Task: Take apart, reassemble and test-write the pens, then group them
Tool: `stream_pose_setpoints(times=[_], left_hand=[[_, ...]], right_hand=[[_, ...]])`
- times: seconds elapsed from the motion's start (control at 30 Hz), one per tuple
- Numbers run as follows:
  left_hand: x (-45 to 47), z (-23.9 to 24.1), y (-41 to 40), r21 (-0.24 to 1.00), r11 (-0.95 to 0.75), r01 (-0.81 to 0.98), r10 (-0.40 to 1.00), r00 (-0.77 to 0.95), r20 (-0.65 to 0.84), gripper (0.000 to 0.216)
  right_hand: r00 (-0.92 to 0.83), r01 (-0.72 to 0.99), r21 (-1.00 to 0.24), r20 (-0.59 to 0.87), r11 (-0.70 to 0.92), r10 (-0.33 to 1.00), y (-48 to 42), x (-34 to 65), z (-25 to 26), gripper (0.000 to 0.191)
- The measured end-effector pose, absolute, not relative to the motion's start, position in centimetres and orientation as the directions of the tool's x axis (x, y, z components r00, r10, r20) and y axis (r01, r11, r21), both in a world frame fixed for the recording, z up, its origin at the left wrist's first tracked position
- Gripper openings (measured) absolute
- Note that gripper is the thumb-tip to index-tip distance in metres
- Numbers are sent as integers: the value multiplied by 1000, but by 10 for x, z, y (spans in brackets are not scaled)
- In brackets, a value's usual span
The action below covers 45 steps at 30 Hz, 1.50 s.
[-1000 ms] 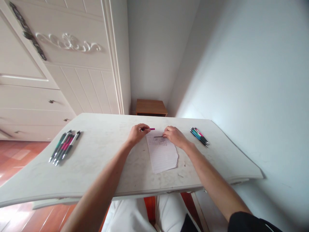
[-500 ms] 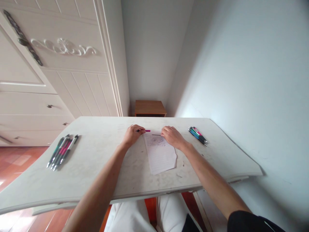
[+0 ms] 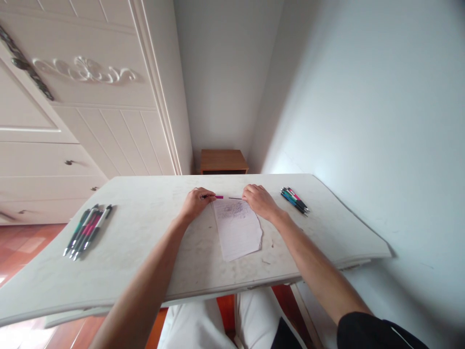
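Note:
Above the far edge of a scribbled sheet of paper (image 3: 240, 237), both of my hands face each other. My left hand (image 3: 196, 202) is closed on a pen barrel (image 3: 219, 197), dark at one end and magenta where it points right. My right hand (image 3: 259, 200) pinches a thin dark pen refill (image 3: 235, 198), its tip pointing left at the barrel's end. A small gap separates the two, and they lie nearly in line. The right fingertips partly hide the refill's other end.
On the table (image 3: 145, 252), a group of pens (image 3: 87, 232) lies at the left and another bunch of pens (image 3: 294, 200) at the right. Small dark scraps lie right of the paper. A wooden box-like stand (image 3: 224, 160), a white cabinet (image 3: 119, 131) and a wall (image 3: 363, 121) stand beyond.
The refill has risen from below the barrel's level to almost in line with it. The gap between their ends is slightly wider. The whole view has shifted a little.

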<state>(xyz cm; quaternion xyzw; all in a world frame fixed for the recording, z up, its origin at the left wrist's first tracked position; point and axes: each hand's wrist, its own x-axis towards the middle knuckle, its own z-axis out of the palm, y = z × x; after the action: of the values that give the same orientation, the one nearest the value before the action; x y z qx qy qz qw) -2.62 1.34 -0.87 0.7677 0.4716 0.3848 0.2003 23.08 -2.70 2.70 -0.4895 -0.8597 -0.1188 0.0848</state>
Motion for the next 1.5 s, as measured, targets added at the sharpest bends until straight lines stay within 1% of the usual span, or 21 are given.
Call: stream_pose_setpoints(times=[0.27, 0.43, 0.63, 0.77, 0.9, 1.13, 1.3, 1.5], left_hand=[[-16, 0, 1, 649, -511, 564, 860, 326, 394, 16], [-11, -1, -3, 636, -529, 562, 849, 347, 399, 14], [-11, -3, -1, 662, -487, 570, 873, 290, 392, 14], [-11, -3, -1, 649, -489, 583, 872, 300, 387, 13], [-11, -4, -1, 670, -489, 558, 872, 299, 388, 15], [-11, -2, -2, 714, -481, 508, 876, 300, 377, 15], [-11, -2, -2, 701, -491, 517, 871, 293, 393, 16], [-11, -4, -2, 681, -500, 536, 866, 313, 389, 13]], right_hand=[[-535, 845, 151, 270, 513, 801, -29, 222, 26, 18], [-572, 818, 132, 297, 560, 765, -30, 216, 23, 21], [-577, 806, 82, 331, 586, 747, -30, 218, 22, 19], [-570, 800, 43, 362, 598, 737, -30, 220, 21, 19], [-560, 801, 5, 357, 598, 748, -30, 221, 21, 20], [-565, 807, 11, 307, 591, 766, -32, 221, 24, 19], [-556, 803, -1, 354, 595, 752, -31, 220, 23, 19], [-536, 809, -44, 356, 586, 766, -29, 221, 20, 18]])
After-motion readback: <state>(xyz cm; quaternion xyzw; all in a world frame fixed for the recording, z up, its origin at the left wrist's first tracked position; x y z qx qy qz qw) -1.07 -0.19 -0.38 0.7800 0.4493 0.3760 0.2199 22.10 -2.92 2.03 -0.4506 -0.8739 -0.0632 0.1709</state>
